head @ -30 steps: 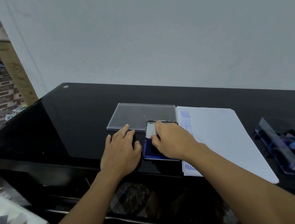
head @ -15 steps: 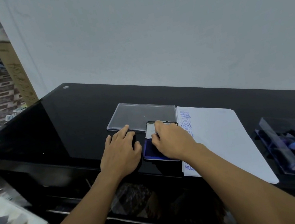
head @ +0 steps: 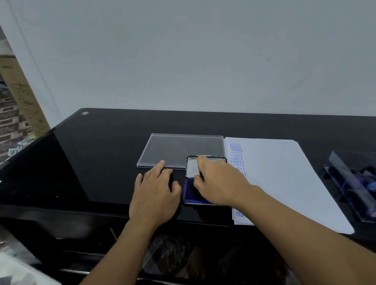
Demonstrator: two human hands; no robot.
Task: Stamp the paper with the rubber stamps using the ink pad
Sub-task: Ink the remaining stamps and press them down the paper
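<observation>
- The open blue ink pad in its black tin (head: 189, 194) sits at centre frame on the glossy black glass worktop (head: 83, 162). Its raised lid (head: 192, 167) is toward the wall, and the white paper sheet (head: 283, 177) lies just beside it on the right.
- The right hand (head: 220, 182) covers the pad. Its grip is curled downward, apparently clamped on a small dark rubber stamp (head: 200, 174) that is mostly hidden.
- The left hand (head: 156, 196) lies flat just left of the tin, fingers straight, holding nothing.
- The stamp is probably light and rigid, best pinched by its sides and kept upright.
- The tin may skate on the glass and is worth steadying.
- The thin paper could shift, and wet ink smears.
</observation>
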